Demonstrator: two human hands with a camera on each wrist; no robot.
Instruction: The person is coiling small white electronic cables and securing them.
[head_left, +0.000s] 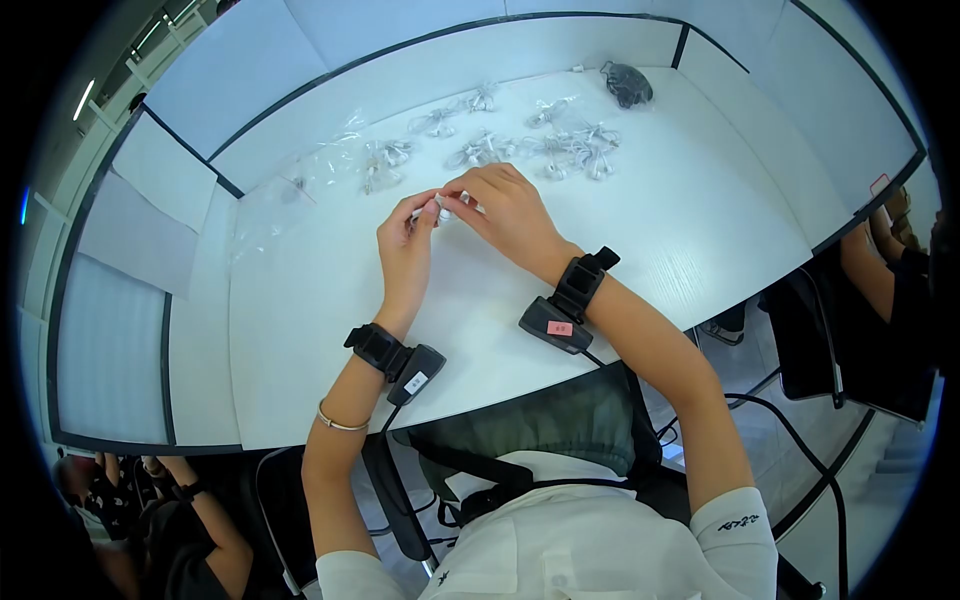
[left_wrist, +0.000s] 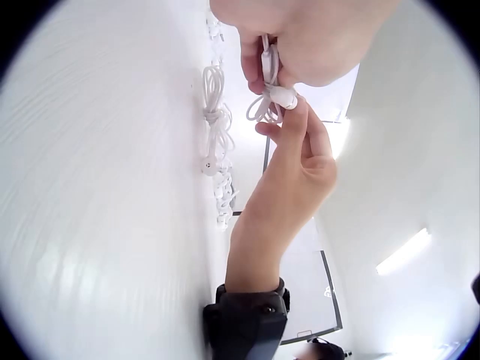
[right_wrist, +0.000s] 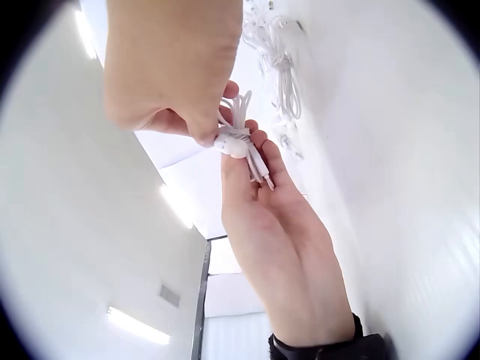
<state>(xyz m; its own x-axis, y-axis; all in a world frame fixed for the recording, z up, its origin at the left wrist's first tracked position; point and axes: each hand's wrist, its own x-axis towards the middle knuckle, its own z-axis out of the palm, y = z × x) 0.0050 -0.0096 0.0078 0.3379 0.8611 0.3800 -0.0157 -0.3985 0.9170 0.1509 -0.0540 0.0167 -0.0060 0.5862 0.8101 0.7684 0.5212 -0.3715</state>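
Note:
Up in front of the body, both hands meet at one small bundle of white wired earphones (head_left: 443, 212). My left hand (head_left: 405, 255) grips the coiled cable between thumb and fingers; in the left wrist view the plug end of the earphones (left_wrist: 282, 97) runs up into that hand. From the other side, my right hand (head_left: 515, 215) pinches the bundle at the white earbuds. The right wrist view shows cable loops of the earphones (right_wrist: 234, 145) standing out past the fingertips, with the wrap round the middle partly hidden by the fingers.
Several more bundles of white earphones (head_left: 482, 150) lie beyond the hands on the white table (head_left: 650, 270). Clear plastic bags (head_left: 330, 160) spread at the back left. A dark pouch (head_left: 628, 86) sits at the back right. Low partitions (head_left: 480, 50) enclose the table.

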